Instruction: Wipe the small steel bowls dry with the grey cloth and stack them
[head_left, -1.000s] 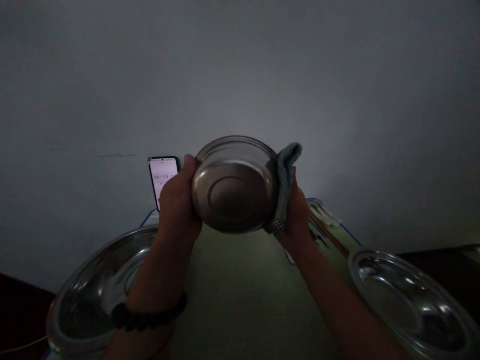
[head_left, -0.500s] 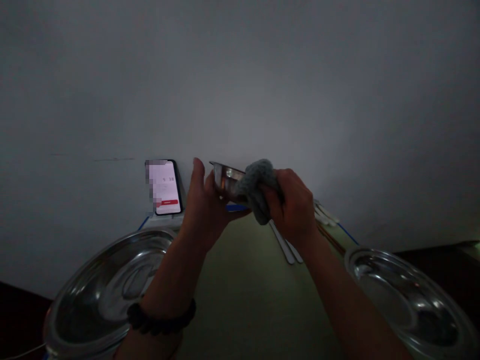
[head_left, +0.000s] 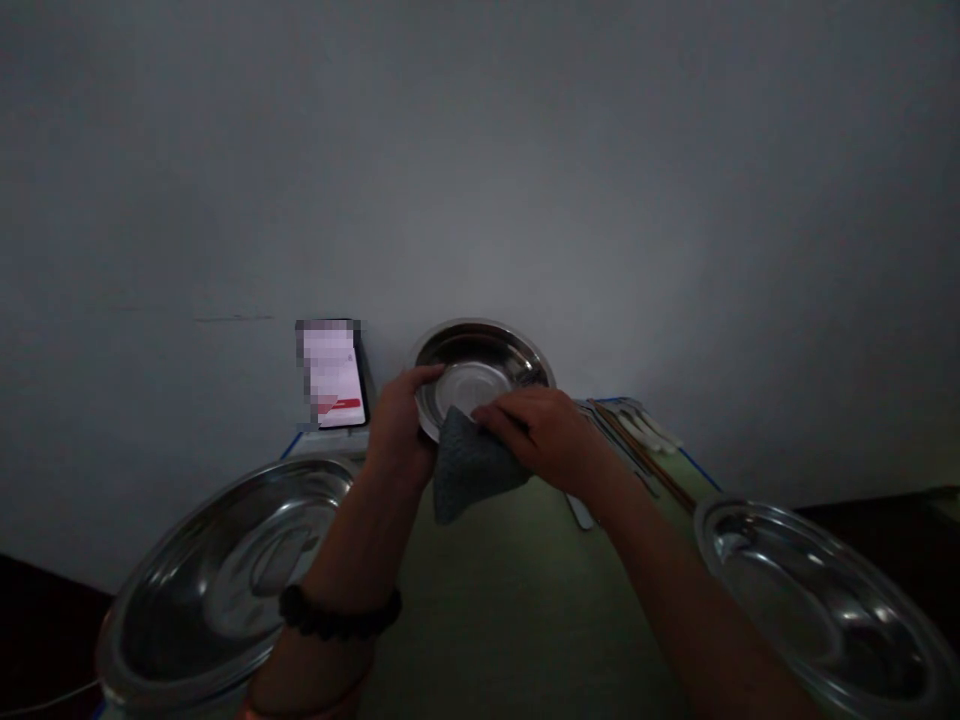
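Observation:
A small steel bowl (head_left: 480, 362) is held up above the table, its hollow turned toward me. My left hand (head_left: 401, 420) grips its left rim, thumb over the edge; a dark bead bracelet sits on that wrist. My right hand (head_left: 536, 432) presses a grey-blue cloth (head_left: 466, 466) against the bowl's lower inside, fingers closed on the cloth. The cloth hangs down below the rim.
A large steel basin (head_left: 217, 575) stands at the left, another steel basin (head_left: 817, 600) at the right. A phone (head_left: 334, 375) with a lit screen leans on the wall. Chopsticks and spoons (head_left: 637, 440) lie behind my right hand on the pale green table (head_left: 495, 610).
The bowl has turned over: a second ago its underside faced me, now its inside does. The cloth went from the bowl's right edge to its lower inside.

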